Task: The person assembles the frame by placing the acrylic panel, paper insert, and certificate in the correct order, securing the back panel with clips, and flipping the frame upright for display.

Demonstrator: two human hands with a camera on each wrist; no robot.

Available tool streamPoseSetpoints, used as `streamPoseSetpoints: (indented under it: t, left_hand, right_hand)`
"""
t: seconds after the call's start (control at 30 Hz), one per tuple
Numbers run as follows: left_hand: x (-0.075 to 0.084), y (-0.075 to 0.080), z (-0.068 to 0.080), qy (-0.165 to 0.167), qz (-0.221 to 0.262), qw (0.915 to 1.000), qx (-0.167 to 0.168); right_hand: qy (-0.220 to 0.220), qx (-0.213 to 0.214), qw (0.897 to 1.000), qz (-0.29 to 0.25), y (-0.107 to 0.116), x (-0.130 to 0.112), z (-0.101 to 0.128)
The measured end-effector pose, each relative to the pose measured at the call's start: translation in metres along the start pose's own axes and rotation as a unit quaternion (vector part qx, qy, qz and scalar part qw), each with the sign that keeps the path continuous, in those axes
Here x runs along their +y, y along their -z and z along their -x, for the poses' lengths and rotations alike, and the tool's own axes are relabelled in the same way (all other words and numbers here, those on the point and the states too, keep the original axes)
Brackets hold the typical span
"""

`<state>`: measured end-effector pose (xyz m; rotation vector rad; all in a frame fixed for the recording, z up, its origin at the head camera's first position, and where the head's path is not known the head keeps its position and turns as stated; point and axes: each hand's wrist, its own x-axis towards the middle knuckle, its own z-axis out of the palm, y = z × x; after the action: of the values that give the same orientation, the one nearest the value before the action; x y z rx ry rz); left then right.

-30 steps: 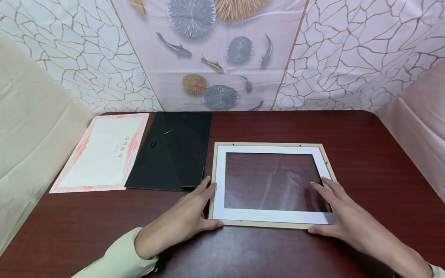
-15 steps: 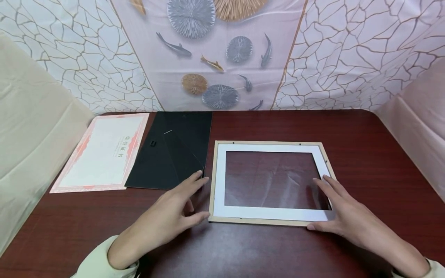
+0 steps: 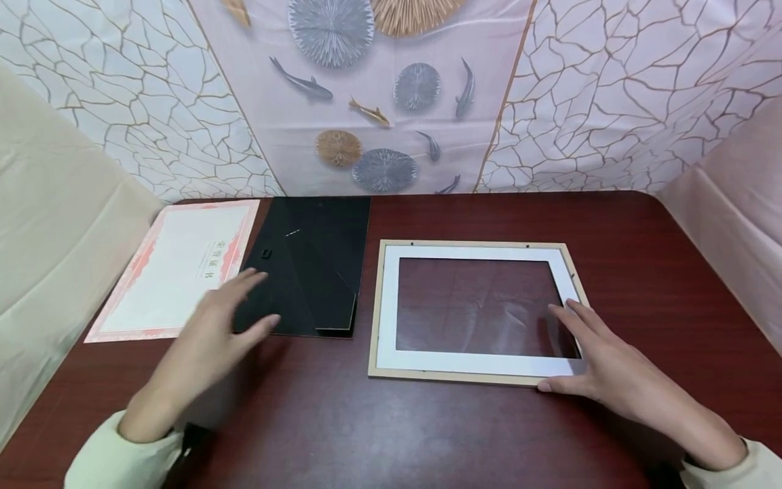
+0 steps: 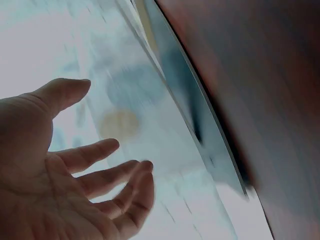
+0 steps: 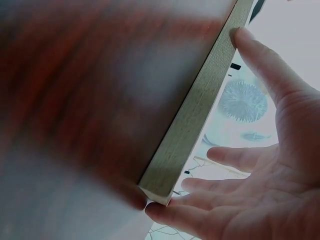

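Note:
In the head view, a light wooden picture frame (image 3: 374, 319) lies face down, holding a white mat border (image 3: 476, 363) round a clear pane (image 3: 473, 305). My right hand (image 3: 617, 370) is at its near right corner, thumb on the near edge and fingers spread over the right side. The right wrist view shows that thumb (image 5: 260, 57) against the frame's wooden side (image 5: 192, 115). My left hand (image 3: 204, 339) hovers, fingers spread and holding nothing, in front of a black backing board (image 3: 320, 261) with a stand leg. In the left wrist view, the left palm (image 4: 45, 190) is bare.
A white certificate (image 3: 189, 258) with a pink border lies left of the backing board. Dark red tabletop (image 3: 391, 435) stretches in front of the frame. Patterned cloth (image 3: 379, 102) hangs behind the table, and pale cloth (image 3: 61, 224) covers the left side.
My left hand has let go of the frame's left edge and moved left to the backing board. The frame has slid slightly away from me, with my right hand still at its corner.

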<state>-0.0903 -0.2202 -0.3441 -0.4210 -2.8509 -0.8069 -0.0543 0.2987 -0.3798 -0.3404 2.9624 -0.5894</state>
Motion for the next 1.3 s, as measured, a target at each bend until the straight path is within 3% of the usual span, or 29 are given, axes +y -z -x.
streamPoseSetpoints:
  t: [0.13, 0.3, 0.5, 0.67, 1.03, 1.3]
  left_hand:
    - [-0.044, 0.014, 0.002, 0.042, -0.038, 0.9983, 0.013]
    - [-0.098, 0.031, 0.011, 0.093, -0.103, 0.9903, 0.009]
    - [-0.137, 0.049, 0.021, 0.141, -0.137, 0.9802, -0.025]
    - [-0.151, 0.055, 0.021, 0.158, -0.137, 0.9766, -0.049]
    - [-0.164, 0.059, 0.018, 0.167, -0.135, 0.9704, -0.111]
    - [-0.164, 0.062, 0.017, 0.172, -0.131, 0.9661, -0.141]
  right_hand:
    - [0.003, -0.002, 1.0, -0.002, 0.001, 0.0, -0.003]
    - [0.01, -0.007, 1.0, -0.001, 0.002, 0.0, -0.006]
    - [0.009, -0.012, 1.0, -0.003, 0.003, -0.001, -0.008]
    - [0.015, -0.011, 1.0, -0.002, 0.003, -0.002, -0.008]
    - [0.015, -0.015, 1.0, -0.005, 0.005, -0.003, -0.012]
    - [0.018, -0.012, 1.0, -0.003, 0.004, -0.002, -0.012]
